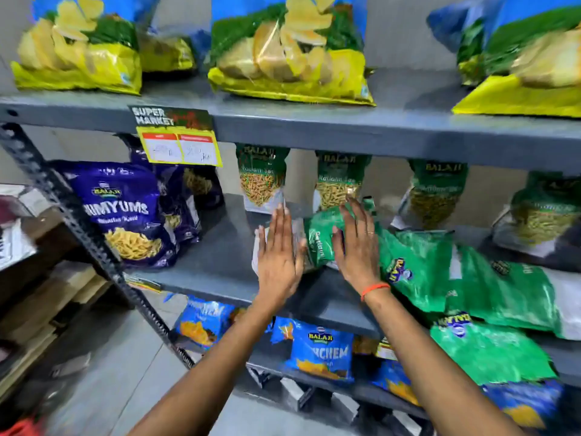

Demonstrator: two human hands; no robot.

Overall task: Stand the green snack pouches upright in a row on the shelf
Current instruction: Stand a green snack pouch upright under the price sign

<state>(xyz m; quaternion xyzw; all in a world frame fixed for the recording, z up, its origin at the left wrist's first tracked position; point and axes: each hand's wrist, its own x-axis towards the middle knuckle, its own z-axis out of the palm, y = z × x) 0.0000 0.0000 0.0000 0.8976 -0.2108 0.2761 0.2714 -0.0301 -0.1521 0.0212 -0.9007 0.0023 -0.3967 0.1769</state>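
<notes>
Both hands are flat and open over the middle shelf [201, 272], fingers stretched out, nothing actually gripped. Left hand [278, 250] hovers palm-down over a pale bag I can't really make out under it. Right hand [358, 243] has its palm pressed on the nearest green pouch [319, 237], which is slumped on its side, more patting than holding.

Going left to right: purple snack bags [125, 212] at the left end, then the hands, then a messy heap of fallen green pouches [456, 278] trailing off to the right and spilling over the front edge. Behind them, four green pouches [262, 177] already stand upright along the back, with gaps between them.

My guess on handling: these look light, puffy and crinkly, with slick film that'll slide and flop over easily. The contents look brittle, so I'd avoid squeezing the middle. Better to pinch the top seal with one hand, steady the bottom with the other, and settle it on its base leaning against a neighbour.
</notes>
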